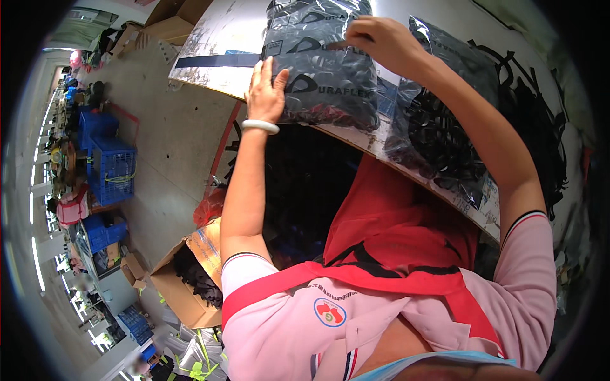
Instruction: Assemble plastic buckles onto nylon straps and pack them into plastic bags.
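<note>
Lying against splayed left grip (265, 98), under curled right grip (386, 42), hold unclear: plastic bag (324, 73)

A plastic bag (321, 73) lies left of a second bag (438, 130) on a worktable (216, 35), plastic crates (111, 166) standing farther left.

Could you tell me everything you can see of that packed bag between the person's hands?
The bag looks like glossy, wrinkled clear plastic with dark printing, plumply filled with dark pieces, with some red near its closer end. It lies on the white, worn table, close to the front edge; its far end is cut off. The left hand rests against its left side; whether the right hand, above it, touches is unclear.
</note>
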{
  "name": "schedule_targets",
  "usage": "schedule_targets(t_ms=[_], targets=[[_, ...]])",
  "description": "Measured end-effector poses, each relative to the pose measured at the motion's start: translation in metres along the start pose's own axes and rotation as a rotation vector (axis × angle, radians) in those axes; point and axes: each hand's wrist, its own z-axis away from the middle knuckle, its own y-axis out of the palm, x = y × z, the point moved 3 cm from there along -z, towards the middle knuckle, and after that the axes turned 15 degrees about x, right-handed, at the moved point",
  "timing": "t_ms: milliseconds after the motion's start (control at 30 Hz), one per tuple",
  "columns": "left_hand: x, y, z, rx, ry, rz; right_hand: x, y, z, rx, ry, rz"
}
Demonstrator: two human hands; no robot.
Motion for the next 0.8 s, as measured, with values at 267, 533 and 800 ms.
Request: schedule_targets(t_ms=[267, 533, 800], targets=[[-0.003, 0.008, 0.001, 0.001, -0.047, -0.031, 0.003, 0.047, -0.114, 0.468, 0.133, 0.089], [0.005, 0.012, 0.002, -0.014, -0.040, -0.010, 0.032, 0.030, -0.113, 0.297, -0.136, 0.642], [-0.019, -0.001, -0.003, -0.101, -0.023, -0.188, -0.212, 0.052, -0.081, 0.475, 0.100, 0.198]])
